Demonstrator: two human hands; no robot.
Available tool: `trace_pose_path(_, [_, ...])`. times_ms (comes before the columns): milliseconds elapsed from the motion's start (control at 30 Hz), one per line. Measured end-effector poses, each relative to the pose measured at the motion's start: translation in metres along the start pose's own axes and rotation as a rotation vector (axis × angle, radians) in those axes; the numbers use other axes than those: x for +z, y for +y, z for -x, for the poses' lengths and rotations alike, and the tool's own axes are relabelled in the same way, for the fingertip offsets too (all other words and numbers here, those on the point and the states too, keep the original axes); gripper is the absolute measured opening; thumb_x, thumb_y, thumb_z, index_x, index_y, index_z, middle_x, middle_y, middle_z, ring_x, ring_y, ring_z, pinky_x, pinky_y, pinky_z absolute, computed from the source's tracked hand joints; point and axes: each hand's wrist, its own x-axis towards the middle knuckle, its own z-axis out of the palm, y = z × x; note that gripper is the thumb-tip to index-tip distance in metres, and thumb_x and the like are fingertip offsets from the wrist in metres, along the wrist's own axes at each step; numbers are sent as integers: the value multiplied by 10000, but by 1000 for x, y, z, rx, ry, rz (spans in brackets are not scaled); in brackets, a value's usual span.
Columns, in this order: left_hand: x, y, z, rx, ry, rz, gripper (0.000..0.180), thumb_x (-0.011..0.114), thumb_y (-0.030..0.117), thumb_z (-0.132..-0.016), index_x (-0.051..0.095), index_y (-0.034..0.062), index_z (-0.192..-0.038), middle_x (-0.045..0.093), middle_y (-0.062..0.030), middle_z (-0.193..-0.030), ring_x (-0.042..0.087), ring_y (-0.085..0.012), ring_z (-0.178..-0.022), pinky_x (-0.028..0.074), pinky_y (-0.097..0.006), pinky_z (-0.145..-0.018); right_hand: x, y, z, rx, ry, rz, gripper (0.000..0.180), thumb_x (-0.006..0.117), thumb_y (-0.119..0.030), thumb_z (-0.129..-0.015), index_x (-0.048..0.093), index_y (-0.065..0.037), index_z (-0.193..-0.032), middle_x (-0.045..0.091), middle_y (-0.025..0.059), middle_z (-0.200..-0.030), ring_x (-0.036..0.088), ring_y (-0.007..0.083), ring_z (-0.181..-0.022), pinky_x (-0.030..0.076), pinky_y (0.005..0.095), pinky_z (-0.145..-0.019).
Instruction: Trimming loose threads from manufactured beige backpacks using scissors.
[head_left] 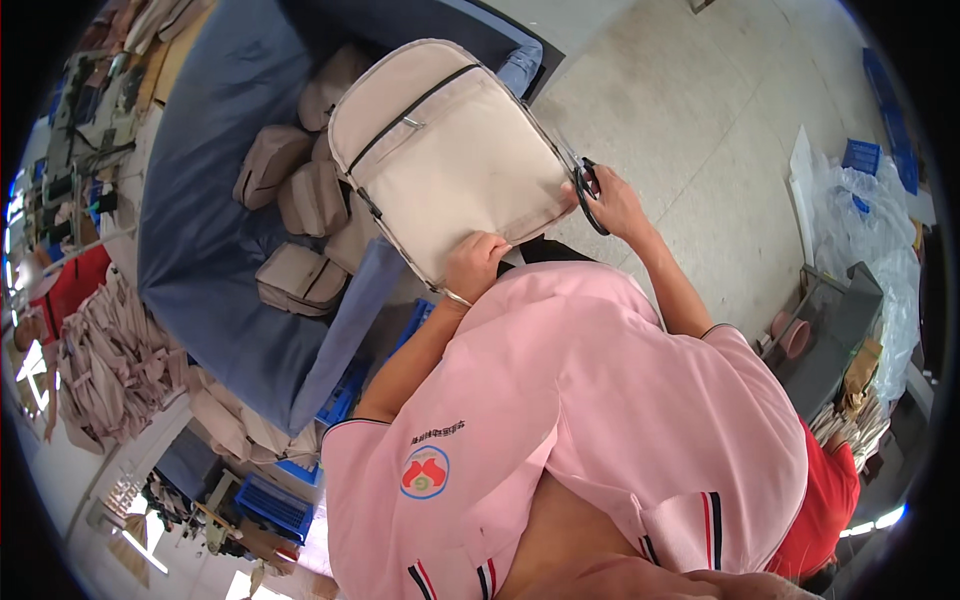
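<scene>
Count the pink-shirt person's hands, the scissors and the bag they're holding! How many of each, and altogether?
Hands, left hand and right hand: 2
Black-handled scissors: 1
Beige bag being held: 1
Total: 4

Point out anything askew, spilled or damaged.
Nothing looks plainly spilled or damaged. Untidiest are the small beige bags, jumbled at different angles inside the blue bin, and clear plastic sheeting, crumpled at far right. The large bag in the left hand shows no visible tear.
</scene>
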Motion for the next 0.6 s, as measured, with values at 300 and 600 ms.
trace_pose_path(300, [-2, 1, 0, 2, 1, -10, 118, 698, 196, -822, 640, 96, -796, 634, -59, -755, 625, -255, -672, 497, -363, -590, -11, -17, -21, -46, -107, 2, 692, 629, -682, -774, 564, 6, -808, 608, 189, -744, 607, 374, -701, 470, 427, -631])
trace_pose_path(600, [-2, 1, -1, -7, -18, 4, 120, 698, 194, -823, 639, 93, -796, 633, -59, -756, 624, -259, -668, 494, -364, -589, 0, -15, -16, -68, -7, 17, 692, 624, -685, -783, 570, 4, -752, 613, 203, -673, 630, 412, -681, 486, 461, -610])
